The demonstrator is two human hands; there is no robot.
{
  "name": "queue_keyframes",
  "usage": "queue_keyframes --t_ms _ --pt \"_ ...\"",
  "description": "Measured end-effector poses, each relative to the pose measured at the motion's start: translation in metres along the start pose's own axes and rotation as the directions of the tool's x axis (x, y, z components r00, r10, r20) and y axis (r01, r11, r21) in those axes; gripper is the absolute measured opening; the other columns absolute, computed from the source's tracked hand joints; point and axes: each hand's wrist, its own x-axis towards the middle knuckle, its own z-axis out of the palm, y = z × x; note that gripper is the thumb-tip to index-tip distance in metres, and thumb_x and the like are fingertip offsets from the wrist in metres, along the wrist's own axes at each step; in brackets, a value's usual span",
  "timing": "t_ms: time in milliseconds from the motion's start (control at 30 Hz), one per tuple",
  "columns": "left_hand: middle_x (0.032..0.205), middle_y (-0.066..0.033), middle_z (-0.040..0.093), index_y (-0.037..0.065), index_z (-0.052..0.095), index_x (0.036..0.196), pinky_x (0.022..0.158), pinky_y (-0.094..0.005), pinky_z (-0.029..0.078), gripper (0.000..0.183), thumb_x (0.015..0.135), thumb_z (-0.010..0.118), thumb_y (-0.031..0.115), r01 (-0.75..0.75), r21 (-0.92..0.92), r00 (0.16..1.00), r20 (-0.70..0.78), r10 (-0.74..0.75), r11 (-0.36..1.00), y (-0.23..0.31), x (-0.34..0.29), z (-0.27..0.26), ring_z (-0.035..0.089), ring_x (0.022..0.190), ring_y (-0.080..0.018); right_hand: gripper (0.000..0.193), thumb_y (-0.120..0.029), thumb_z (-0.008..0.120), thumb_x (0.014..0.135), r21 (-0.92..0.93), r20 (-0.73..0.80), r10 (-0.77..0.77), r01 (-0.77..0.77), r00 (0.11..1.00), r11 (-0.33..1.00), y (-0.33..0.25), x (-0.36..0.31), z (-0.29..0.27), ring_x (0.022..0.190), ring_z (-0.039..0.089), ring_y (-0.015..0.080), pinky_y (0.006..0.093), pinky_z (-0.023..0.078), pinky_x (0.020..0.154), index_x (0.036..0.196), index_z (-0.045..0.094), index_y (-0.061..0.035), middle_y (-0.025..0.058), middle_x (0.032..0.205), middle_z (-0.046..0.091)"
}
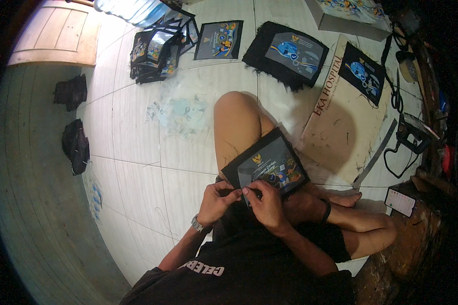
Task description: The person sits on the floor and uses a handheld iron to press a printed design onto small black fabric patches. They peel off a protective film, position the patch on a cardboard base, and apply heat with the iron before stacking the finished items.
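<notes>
my left hand (220,202) and right hand (265,207) pinch the near edge of a dark printed panel (267,165) across my legs (236,122); it looks light, flexible and prone to fraying, best held by its black border (286,140).

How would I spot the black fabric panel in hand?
On the white tiled floor, find the seated person's bent knee. Below it in the picture is a black, four-sided fabric panel with a colourful print. Unlike other printed panels, it is held by the left hand and right hand.
</notes>
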Motion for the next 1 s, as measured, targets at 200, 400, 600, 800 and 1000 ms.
queue_keyframes --t_ms 200,400,600,800,1000 --pt "0.085 -0.0072 0.073 -0.003 0.072 0.091 0.069 -0.0264 0.051 0.016 0.086 0.075 0.011 -0.031 0.103 0.998 -0.046 0.036 0.994 -0.004 0.002 0.004 0.065 0.075 -0.0109 0.027 -0.023 0.064 0.097 0.092 0.023 0.145 -0.147 0.989 0.985 -0.003 -0.001 0.0 0.088 0.066 0.0378 0.0448 0.052 0.079 0.099 0.065 0.0041 0.0225 0.097 0.066" --pt "0.086 -0.0086 0.074 -0.004 0.071 0.091 0.068 -0.0273 0.052 0.015 0.087 0.072 0.01 -0.027 -0.034 1.0 0.004 0.028 0.999 -0.007 0.005 0.001 0.067 0.076 -0.0126 0.03 -0.025 0.063 0.099 0.161 0.016 0.135 -0.136 0.991 0.978 0.01 -0.004 0.001 0.081 0.068 0.0326 0.0421 0.053 0.071 0.097 0.064 0.0055 0.0209 0.094 0.067" --pt "0.084 -0.0091 0.075 -0.005 0.072 0.09 0.069 -0.0276 0.052 0.015 0.088 0.071 0.01 -0.027 0.134 0.998 0.051 0.02 0.991 0.01 0.001 -0.006 0.069 0.076 -0.0131 0.026 -0.022 0.064 0.098 0.194 0.079 0.181 -0.193 0.98 0.962 -0.002 -0.001 -0.006 0.082 0.068 0.0331 0.0427 0.053 0.07 0.097 0.065 0.0041 0.0199 0.091 0.067" --pt "0.086 -0.0079 0.073 -0.004 0.072 0.096 0.069 -0.0287 0.05 0.023 0.088 0.072 0.017 -0.051 0.187 0.998 -0.022 0.056 0.981 0.003 -0.001 0.002 0.064 0.077 -0.0117 0.018 -0.013 0.065 0.097 -0.094 -0.022 -0.116 0.114 0.993 0.989 -0.002 -0.003 -0.002 0.073 0.067 0.0209 0.0319 0.052 0.061 0.098 0.065 0.0051 0.0158 0.09 0.065" --pt "0.086 -0.008 0.073 -0.005 0.071 0.095 0.068 -0.0294 0.051 0.024 0.088 0.072 0.018 -0.039 0.188 0.998 -0.05 0.049 0.981 0.002 0.0 0.005 0.064 0.077 -0.0135 0.022 -0.016 0.066 0.097 0.049 0.004 0.011 -0.011 1.0 0.999 -0.007 -0.003 -0.004 0.077 0.068 0.0235 0.035 0.054 0.067 0.099 0.066 0.005 0.0164 0.091 0.066"
